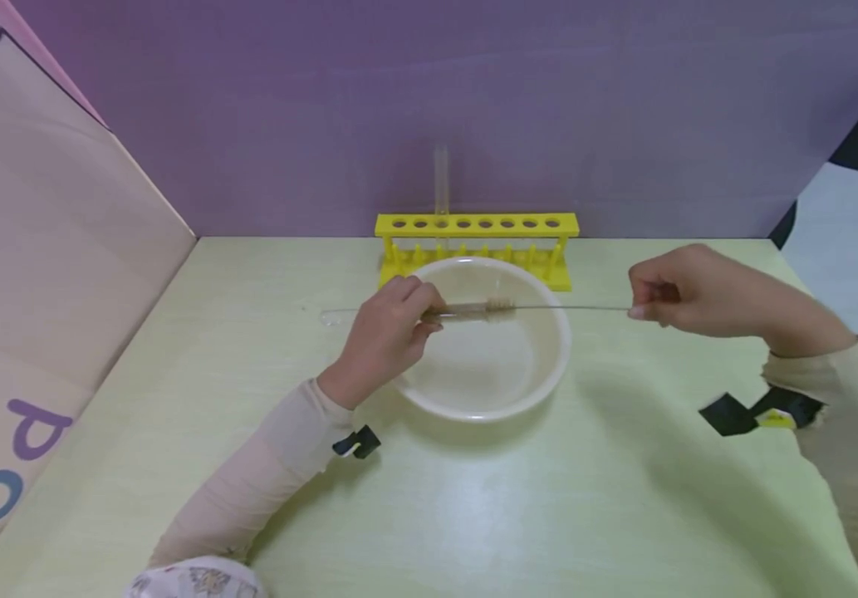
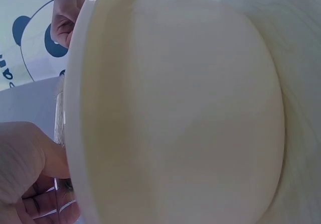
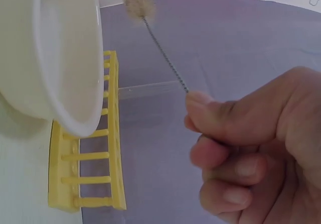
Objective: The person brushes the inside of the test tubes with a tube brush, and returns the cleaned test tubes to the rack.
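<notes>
My left hand grips a clear glass test tube held level above the white bowl. The tube's rounded end sticks out to the left and its mouth points right. A test tube brush lies in line with it, its pale bristles partly inside the tube and bunched outside the mouth. On the right, my right hand pinches the far end of the brush's thin wire handle between thumb and fingers. The right wrist view shows the twisted wire running taut from the bristles to the thumb.
Behind the bowl stands a yellow test tube rack with one upright clear tube in it. The bowl hides part of the rack's base. A purple backdrop rises at the back edge of the pale green table, with printed panels on both sides.
</notes>
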### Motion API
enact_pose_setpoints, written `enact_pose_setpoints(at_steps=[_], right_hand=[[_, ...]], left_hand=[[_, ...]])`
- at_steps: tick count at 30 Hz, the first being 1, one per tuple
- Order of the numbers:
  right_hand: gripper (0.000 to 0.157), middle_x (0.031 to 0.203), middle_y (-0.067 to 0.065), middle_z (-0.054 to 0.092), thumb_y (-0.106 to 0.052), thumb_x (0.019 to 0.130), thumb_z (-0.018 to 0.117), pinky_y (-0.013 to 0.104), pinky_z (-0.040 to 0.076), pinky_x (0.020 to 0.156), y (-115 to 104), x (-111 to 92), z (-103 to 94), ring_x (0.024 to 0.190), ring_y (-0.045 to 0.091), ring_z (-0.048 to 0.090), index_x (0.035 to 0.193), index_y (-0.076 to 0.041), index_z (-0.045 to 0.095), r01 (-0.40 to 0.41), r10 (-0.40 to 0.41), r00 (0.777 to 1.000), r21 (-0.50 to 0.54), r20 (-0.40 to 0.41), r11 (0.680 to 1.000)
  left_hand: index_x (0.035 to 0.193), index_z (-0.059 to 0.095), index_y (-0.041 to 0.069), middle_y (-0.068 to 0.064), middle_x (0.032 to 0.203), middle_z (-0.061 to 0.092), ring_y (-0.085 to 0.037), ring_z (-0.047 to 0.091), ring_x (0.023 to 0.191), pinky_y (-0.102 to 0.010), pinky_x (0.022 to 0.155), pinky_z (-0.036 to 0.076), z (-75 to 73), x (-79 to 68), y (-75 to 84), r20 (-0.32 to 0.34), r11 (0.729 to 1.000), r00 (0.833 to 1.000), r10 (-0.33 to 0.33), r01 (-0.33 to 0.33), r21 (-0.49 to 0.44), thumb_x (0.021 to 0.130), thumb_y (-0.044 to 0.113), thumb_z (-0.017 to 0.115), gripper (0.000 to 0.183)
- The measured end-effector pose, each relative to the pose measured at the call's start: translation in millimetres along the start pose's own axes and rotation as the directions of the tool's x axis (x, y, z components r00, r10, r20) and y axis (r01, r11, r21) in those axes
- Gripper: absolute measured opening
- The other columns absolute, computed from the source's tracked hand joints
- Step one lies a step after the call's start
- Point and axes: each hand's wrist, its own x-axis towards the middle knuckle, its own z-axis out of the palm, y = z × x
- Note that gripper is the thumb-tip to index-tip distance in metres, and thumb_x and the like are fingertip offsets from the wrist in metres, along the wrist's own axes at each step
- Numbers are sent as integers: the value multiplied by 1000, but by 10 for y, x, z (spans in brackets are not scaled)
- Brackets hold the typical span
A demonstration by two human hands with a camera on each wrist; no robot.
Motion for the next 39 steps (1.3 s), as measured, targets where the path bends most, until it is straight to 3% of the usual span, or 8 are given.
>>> enact_pose_setpoints(at_steps=[7, 13, 18, 23, 27, 31, 39], right_hand=[[18, 55, -4, 47, -2, 86, 66, 24, 40, 45, 5, 23, -63, 48, 8, 43, 73, -7, 54, -101, 78, 988, 184, 131, 978], [15, 54, 1, 41, -4, 91, 60, 27, 33, 40, 16, 62, -68, 43, 13, 37, 77, 0, 54, -240, 169, 961, 358, 218, 902], [16, 56, 1, 42, -6, 92, 58, 26, 33, 42, 15, 97, -47, 44, 13, 35, 79, 2, 52, -334, 231, 933, 425, 277, 841], [17, 56, 0, 43, -6, 93, 57, 27, 31, 41, 29, 129, -34, 44, 13, 34, 80, 5, 51, -353, 216, 923, 482, 317, 802], [18, 56, 1, 42, -6, 93, 56, 28, 31, 40, 32, 148, -31, 43, 15, 34, 80, 6, 50, -327, 177, 932, 522, 317, 788], [19, 55, 1, 40, -4, 93, 55, 28, 30, 39, 15, 164, -33, 43, 16, 32, 79, 7, 49, -289, 145, 944, 534, 296, 795], [19, 56, 0, 43, -7, 93, 56, 27, 34, 42, -21, 196, -45, 44, 13, 36, 80, 6, 51, -330, 197, 933, 500, 301, 801]], left_hand=[[88, 58, 6, -5, 80, 59, -21, 52, 73, -28, 63, 46, 2, 20, 15, 3, 1000, 1000, 4, -4, 9, 75, -1, 76, 23], [87, 57, 6, -5, 79, 59, -21, 53, 73, -29, 64, 46, 9, 23, 15, 3, 1000, 1000, 8, -8, 10, 75, 0, 76, 23], [86, 57, 6, -4, 78, 58, -21, 53, 73, -29, 63, 46, 2, 27, 21, 5, 1000, 1000, 10, -10, 16, 77, -1, 75, 21], [86, 57, 6, -5, 78, 58, -22, 53, 72, -29, 62, 45, -5, 32, 33, 7, 999, 1000, 11, -12, 33, 76, -1, 74, 21], [86, 57, 6, -5, 79, 58, -22, 52, 72, -29, 61, 45, -11, 37, 55, 17, 999, 1000, 3, -4, 43, 76, -2, 75, 22], [87, 57, 6, -5, 79, 58, -21, 52, 72, -28, 62, 45, -5, 38, 76, 28, 999, 1000, -14, 12, 52, 76, -2, 74, 22], [87, 57, 5, -5, 79, 58, -21, 51, 71, -28, 61, 45, 21, 30, 106, 10, 998, 1000, -19, 18, 67, 76, -3, 73, 21]])
